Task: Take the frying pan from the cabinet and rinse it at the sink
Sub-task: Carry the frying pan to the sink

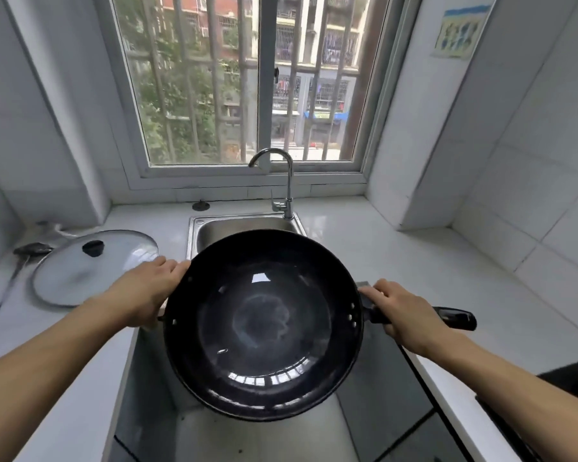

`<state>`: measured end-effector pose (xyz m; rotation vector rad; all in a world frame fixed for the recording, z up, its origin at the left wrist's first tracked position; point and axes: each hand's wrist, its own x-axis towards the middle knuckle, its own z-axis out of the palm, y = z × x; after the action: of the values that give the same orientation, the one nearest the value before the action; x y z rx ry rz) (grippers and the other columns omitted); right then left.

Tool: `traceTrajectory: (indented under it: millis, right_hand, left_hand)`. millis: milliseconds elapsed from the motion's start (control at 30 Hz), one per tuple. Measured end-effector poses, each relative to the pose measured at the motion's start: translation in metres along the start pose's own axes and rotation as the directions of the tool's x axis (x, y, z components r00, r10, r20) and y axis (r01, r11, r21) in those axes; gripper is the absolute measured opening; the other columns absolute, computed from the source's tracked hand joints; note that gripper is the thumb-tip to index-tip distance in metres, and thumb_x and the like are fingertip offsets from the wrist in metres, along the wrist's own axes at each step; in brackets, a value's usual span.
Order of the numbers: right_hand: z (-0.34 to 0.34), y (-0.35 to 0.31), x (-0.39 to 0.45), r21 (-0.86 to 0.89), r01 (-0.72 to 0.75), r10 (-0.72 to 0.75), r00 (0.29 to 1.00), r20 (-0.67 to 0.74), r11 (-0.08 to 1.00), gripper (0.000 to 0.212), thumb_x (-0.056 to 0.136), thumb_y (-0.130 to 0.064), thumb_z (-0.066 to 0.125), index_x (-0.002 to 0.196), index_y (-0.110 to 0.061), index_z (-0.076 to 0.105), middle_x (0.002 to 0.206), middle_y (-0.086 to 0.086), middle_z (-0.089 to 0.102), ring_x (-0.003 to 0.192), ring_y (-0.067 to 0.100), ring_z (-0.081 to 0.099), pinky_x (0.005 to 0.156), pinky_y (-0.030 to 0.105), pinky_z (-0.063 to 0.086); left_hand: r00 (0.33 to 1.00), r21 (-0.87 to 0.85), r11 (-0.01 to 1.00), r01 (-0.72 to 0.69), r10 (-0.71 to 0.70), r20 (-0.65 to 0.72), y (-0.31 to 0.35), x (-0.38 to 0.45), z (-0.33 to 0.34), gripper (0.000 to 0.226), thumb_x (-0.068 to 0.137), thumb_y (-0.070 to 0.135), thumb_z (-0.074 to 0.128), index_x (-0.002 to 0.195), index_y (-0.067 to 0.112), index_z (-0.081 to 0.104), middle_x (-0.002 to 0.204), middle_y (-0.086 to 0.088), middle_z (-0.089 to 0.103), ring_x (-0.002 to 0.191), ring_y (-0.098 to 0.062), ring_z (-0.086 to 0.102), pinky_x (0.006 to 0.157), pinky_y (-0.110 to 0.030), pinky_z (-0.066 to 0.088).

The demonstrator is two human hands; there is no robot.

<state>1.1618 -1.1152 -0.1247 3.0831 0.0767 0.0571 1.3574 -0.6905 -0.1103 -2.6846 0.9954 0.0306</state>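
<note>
Pan: the round black frying pan (262, 323), deep-sided and glossy inside, was held level in mid-air, upright and empty, in front of the person and just short of the steel sink (247, 226).
Long axis: its straight black handle (454, 317) ran out to the right, so the pan lay crosswise to the sink rather than pointing at it.
Right hand (402, 313): fingers were curled over the handle close to the pan's wall, gripping it.
Left hand (147, 290): it clasped the opposite rim, thumb on top; the fingers beneath were hidden.
Key relation: the sink and the curved chrome tap (282, 181) lay straight ahead, beyond the pan's far rim; both hands sat about equally near. The coming move was judged a forward carry.
Surroundings: a round glass lid with a black knob (92, 266) lay on the white counter (381, 248) to the left, with a dark ladle (20, 261) beside it.
</note>
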Motion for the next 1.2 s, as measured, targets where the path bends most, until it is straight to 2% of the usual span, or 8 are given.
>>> traceTrajectory:
  millis: [100,200,333,433,567,800,900,1200]
  right_hand:
    - [0.013,0.020,0.042,0.002,-0.001,0.001,1.000,0.017,1.000,0.083,0.070,-0.003,0.060,0.141,-0.034,0.029,0.120,-0.004,0.044,0.106,0.020,0.048,0.063,0.033,0.049]
    - [0.027,0.045,0.089,0.004,0.002,-0.002,1.000,0.027,1.000,0.083,0.070,-0.001,0.060,0.141,-0.032,0.032,0.120,-0.002,0.045,0.105,0.022,0.049,0.064,0.036,0.052]
    - [0.041,0.084,0.157,0.044,0.029,-0.030,0.999,0.018,0.999,0.080,0.073,-0.001,0.060,0.140,-0.034,0.030,0.119,-0.003,0.044,0.106,0.021,0.048,0.065,0.034,0.051]
    - [0.047,0.109,0.207,0.062,0.057,-0.059,0.998,0.025,0.996,0.078,0.073,-0.001,0.057,0.140,-0.032,0.032,0.119,-0.002,0.044,0.107,0.021,0.049,0.061,0.032,0.048]
    - [0.050,0.129,0.264,0.075,0.090,-0.094,0.994,0.057,0.993,0.076,0.071,0.000,0.064,0.136,-0.031,0.037,0.118,-0.002,0.048,0.098,0.021,0.054,0.055,0.031,0.048]
    - [0.065,0.134,0.349,0.054,0.125,-0.130,0.984,0.119,0.991,0.078,0.070,-0.004,0.067,0.135,-0.034,0.036,0.116,-0.005,0.045,0.093,0.018,0.053,0.051,0.031,0.050]
    - [0.072,0.129,0.378,0.053,0.102,-0.108,0.985,0.133,0.993,0.079,0.067,-0.002,0.066,0.134,-0.035,0.037,0.116,-0.008,0.044,0.091,0.016,0.052,0.048,0.030,0.048]
    - [0.080,0.113,0.448,0.005,0.046,-0.046,0.980,0.192,0.999,0.079,0.068,-0.002,0.063,0.135,-0.034,0.036,0.118,-0.009,0.044,0.094,0.015,0.052,0.049,0.027,0.047]
  left_hand:
    - [1.000,0.011,1.000,-0.004,0.004,0.017,-0.012,0.040,0.003,0.112,0.051,0.038,0.083,0.143,0.023,0.022,0.117,0.008,0.050,0.110,-0.016,0.043,0.087,-0.026,0.046]
    - [0.998,0.010,1.000,0.022,-0.023,0.055,-0.019,0.083,0.000,0.114,0.049,0.030,0.085,0.144,0.023,0.021,0.121,0.008,0.049,0.113,-0.017,0.042,0.089,-0.028,0.046]
    - [0.993,0.012,0.997,0.076,-0.077,0.089,-0.028,0.142,-0.005,0.115,0.045,0.025,0.084,0.141,0.025,0.021,0.116,0.009,0.047,0.109,-0.016,0.040,0.079,-0.034,0.052]
    - [0.990,-0.002,0.995,0.102,-0.101,0.102,-0.039,0.179,-0.008,0.112,0.045,0.022,0.082,0.140,0.025,0.023,0.114,0.009,0.047,0.106,-0.016,0.039,0.079,-0.035,0.052]
    - [0.982,-0.053,0.989,0.140,-0.132,0.133,-0.058,0.218,-0.001,0.116,0.045,0.022,0.080,0.142,0.026,0.017,0.115,0.010,0.046,0.108,-0.016,0.038,0.084,-0.035,0.051]
    - [0.977,-0.071,0.987,0.141,-0.127,0.172,-0.100,0.275,0.035,0.112,0.046,0.027,0.083,0.140,0.023,0.022,0.116,0.007,0.045,0.108,-0.017,0.039,0.079,-0.025,0.041]
    - [0.981,-0.089,0.988,0.128,-0.113,0.157,-0.123,0.301,0.051,0.112,0.045,0.025,0.085,0.139,0.022,0.024,0.116,0.005,0.044,0.107,-0.017,0.039,0.089,-0.030,0.044]
    - [0.990,-0.125,0.988,0.089,-0.074,0.120,-0.181,0.365,0.087,0.118,0.048,0.025,0.086,0.145,0.018,0.019,0.134,0.002,0.037,0.115,-0.020,0.040,0.095,-0.030,0.042]
